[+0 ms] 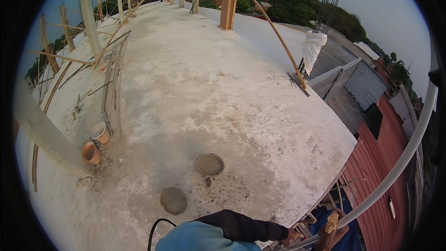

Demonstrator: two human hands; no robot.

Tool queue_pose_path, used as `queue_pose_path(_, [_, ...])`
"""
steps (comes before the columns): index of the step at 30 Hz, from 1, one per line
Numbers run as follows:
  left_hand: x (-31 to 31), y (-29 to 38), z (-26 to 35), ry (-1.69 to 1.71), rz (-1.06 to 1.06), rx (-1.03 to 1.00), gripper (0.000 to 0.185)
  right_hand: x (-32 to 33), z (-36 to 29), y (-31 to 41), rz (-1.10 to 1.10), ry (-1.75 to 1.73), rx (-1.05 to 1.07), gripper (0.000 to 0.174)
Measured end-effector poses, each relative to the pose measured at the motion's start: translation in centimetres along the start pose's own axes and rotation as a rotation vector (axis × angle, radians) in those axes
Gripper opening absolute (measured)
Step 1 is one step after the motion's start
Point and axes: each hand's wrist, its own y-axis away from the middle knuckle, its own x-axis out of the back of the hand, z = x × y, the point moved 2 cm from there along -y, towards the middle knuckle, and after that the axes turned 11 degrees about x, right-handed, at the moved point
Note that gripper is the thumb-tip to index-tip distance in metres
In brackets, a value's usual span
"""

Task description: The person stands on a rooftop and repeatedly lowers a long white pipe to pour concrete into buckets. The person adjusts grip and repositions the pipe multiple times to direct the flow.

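Observation:
My left arm in a dark sleeve crosses in front of my blue top toward the lower right. At its end, my left hand (292, 236) is beside a long pale pipe (385, 184), near the slab's edge; its fingers are too small to show a grip. Farther along the pipe, what looks like my right hand (339, 233) is wrapped around it, partly cut off by the frame. A tan piece (331, 222), perhaps cloth or paper, lies against that hand. The pipe looks curved and rises along the right side of the view.
Two round buckets (209, 164) (173, 200) of grey mix stand on the concrete slab (181, 87). Two orange buckets (91, 152) (100, 132) are at left by a column (48, 129). Past the right edge are bamboo scaffolding (308, 219) and a red corrugated roof (376, 157). A bamboo brace (271, 24) leans ahead.

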Motion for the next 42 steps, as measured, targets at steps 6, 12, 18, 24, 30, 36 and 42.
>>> queue_pose_path(6, [21.4,7.4,5.3,0.933,0.414,-0.219,0.052,-1.6,11.0,10.5,0.007,0.094,-0.061,0.041])
queue_pose_path(12, [31.7,13.4,23.8,0.735,0.36,-0.599,0.088,-4.9,18.8,19.1,-0.006,0.21,-0.051,0.042])
queue_pose_path(18, [28.0,13.1,28.7,0.923,0.418,-0.529,0.046,-6.8,22.5,24.5,-0.027,0.22,-0.066,0.044])
queue_pose_path(24, [20.4,7.8,23.2,0.855,0.332,-0.361,0.05,-1.7,21.0,23.1,-0.06,0.097,-0.149,0.046])
queue_pose_path(30, [8.2,2.3,14.8,0.753,0.231,-0.164,0.041,9.3,7.3,10.4,0.093,-0.06,-0.263,0.059])
queue_pose_path(36, [-3.2,0.5,9.6,0.577,0.143,-0.081,0.032,5.5,-0.8,1.0,0.218,-0.229,-0.194,0.072])
queue_pose_path(42, [-3.4,0.9,6.3,0.301,0.092,-0.278,0.032,2.2,-4.1,1.8,0.124,0.064,-0.112,0.044])
